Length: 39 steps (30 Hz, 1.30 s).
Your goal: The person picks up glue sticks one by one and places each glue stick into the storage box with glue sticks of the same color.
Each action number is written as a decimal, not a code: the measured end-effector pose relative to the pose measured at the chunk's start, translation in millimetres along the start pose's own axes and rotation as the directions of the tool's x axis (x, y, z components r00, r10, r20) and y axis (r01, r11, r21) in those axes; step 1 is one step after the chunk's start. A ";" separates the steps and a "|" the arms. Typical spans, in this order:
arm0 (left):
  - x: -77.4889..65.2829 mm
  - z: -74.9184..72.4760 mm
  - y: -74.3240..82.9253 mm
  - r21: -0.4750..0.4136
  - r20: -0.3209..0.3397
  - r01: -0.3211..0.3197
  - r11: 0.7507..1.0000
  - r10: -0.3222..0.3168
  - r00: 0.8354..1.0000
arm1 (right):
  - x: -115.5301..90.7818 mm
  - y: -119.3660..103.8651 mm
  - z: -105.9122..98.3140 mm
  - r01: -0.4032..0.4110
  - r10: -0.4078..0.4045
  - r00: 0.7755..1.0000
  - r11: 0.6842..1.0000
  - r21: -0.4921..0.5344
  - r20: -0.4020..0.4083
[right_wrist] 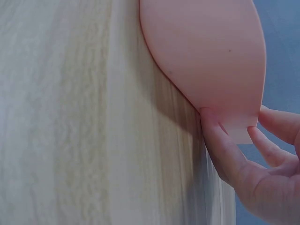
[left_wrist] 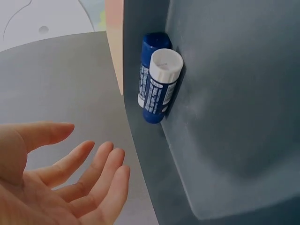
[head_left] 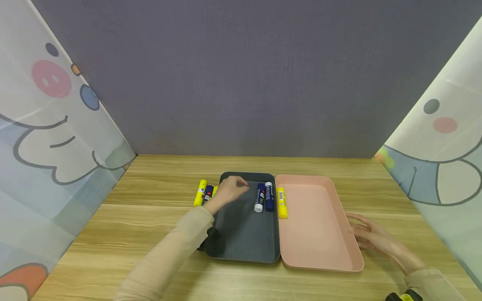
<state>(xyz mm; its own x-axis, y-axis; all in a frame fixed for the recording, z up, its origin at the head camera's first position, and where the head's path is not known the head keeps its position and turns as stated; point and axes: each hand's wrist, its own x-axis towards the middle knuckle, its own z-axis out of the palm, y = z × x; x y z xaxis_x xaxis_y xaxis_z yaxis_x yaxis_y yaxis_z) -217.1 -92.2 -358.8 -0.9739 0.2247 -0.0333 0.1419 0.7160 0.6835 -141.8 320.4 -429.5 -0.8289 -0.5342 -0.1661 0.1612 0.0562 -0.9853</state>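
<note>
My left hand [head_left: 231, 190] hangs over the dark grey tray [head_left: 244, 242], fingers loosely bent and nothing between them. To its right, two blue glue sticks with white ends, one [head_left: 260, 197] beside another [head_left: 269, 196], lie along the tray's right wall; the left wrist view shows the pair [left_wrist: 159, 93] close up. A yellow glue stick [head_left: 282, 202] lies by the left wall of the pink tray [head_left: 320, 234]. My right hand [head_left: 373, 238] touches that tray's outer right side; in the right wrist view its fingers [right_wrist: 225, 145] rest at the wall [right_wrist: 211, 61], loosely bent.
Left of the dark tray, a yellow glue stick [head_left: 200, 193], a blue one [head_left: 208, 193] and another yellow one [head_left: 215, 190] lie on the wooden table [head_left: 150, 200], partly behind my left wrist. The trays stand side by side. A grey panel [head_left: 241, 83] rises behind the table.
</note>
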 end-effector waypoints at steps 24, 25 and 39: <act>-27.0 -43.1 -36.8 -0.064 -0.069 0.063 0.996 -0.067 0.995 | 0.3 -2.9 1.2 -0.002 0.001 1.000 1.000 0.020 0.016; -28.3 -45.2 -38.0 -0.067 -0.071 0.068 0.995 -0.072 0.995 | 0.2 -3.0 1.2 -0.003 0.003 1.000 1.000 0.019 0.015; -45.8 -60.7 -72.8 0.039 -0.109 0.125 0.991 -0.120 0.987 | 0.9 -3.7 0.0 0.003 -0.005 0.999 0.999 0.042 0.043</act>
<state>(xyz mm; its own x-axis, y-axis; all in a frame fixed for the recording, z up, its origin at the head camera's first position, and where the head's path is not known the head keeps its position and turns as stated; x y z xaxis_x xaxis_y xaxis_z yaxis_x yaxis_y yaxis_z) -193.6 -194.7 -362.7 -0.9973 0.0637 -0.0351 0.0261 0.7637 0.6451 -143.2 319.7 -426.1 -0.8058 -0.5703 -0.1593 0.1808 0.0192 -0.9833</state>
